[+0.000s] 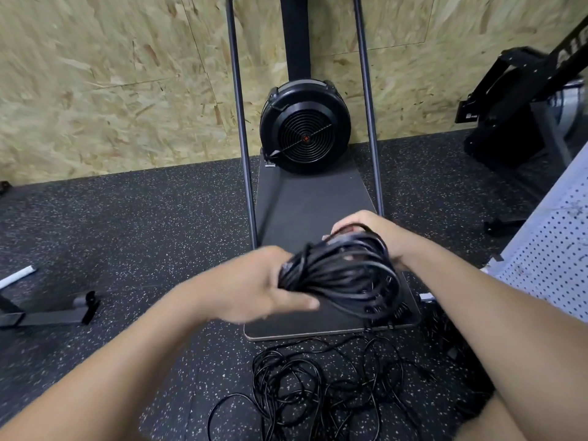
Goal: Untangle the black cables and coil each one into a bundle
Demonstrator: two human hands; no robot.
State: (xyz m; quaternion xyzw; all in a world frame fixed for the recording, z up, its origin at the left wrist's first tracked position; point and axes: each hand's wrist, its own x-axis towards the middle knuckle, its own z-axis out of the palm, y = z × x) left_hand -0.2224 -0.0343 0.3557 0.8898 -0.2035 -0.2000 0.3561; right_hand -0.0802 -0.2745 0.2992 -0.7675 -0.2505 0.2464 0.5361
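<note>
The left hand (254,281) held one end of a bundle of black cable (340,268), with its fingers curled around the loops. The right hand (375,237) gripped the other end of the same bundle, so both hands were close together on it. The bundle hung in the air above a flat black board (305,198). Nearer to the person, a loose pile of tangled black cables (318,383) lay on the dark speckled floor (127,224), just in front of the board. Farther back, a round black fan (305,125) stood at the far end of the board, between two thin metal poles (241,122). Behind it was a wooden chip wall (111,74).
</note>
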